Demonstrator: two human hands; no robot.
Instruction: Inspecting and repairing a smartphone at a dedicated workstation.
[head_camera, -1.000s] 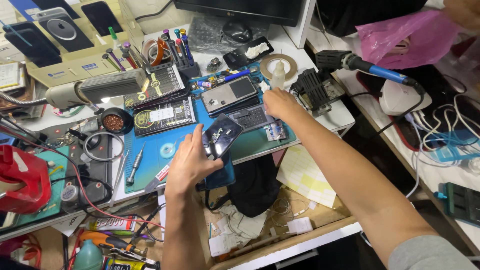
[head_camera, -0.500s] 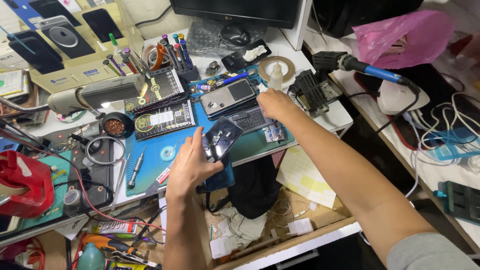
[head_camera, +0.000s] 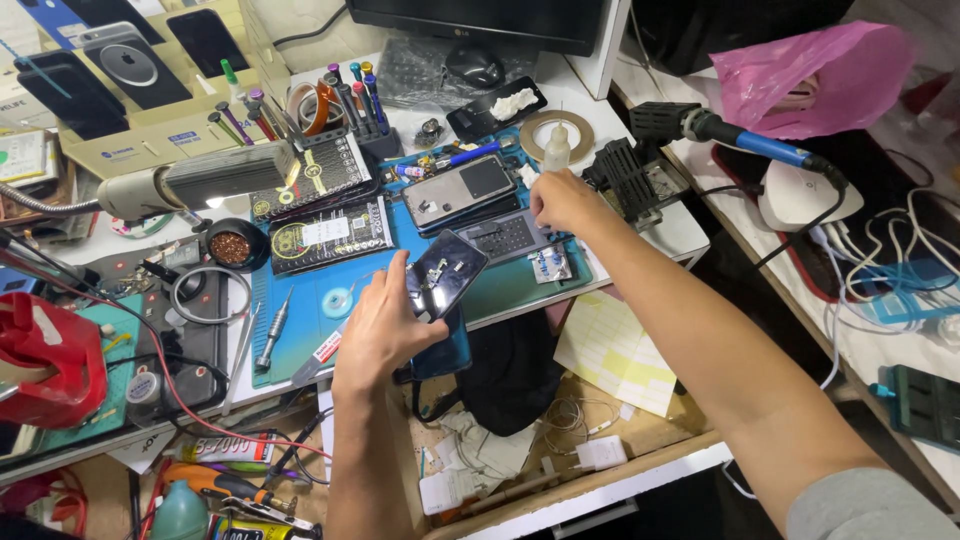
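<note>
Your left hand (head_camera: 378, 335), lower centre of frame: fingers wrapped round a dark, glossy opened phone body (head_camera: 446, 272), held tilted just above the blue rubber mat (head_camera: 330, 300) on the cluttered worktop (head_camera: 690, 225). Your right hand (head_camera: 562, 200), centre frame, farther back: fingers closed on a small white plastic squeeze bottle (head_camera: 556, 150), upright. Grey phone with bare back (head_camera: 458, 190) lies just left of it.

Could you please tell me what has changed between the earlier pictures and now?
The right hand drew back slightly from the tape roll and now holds a small white bottle. The left hand still holds the phone over the blue mat.
</note>
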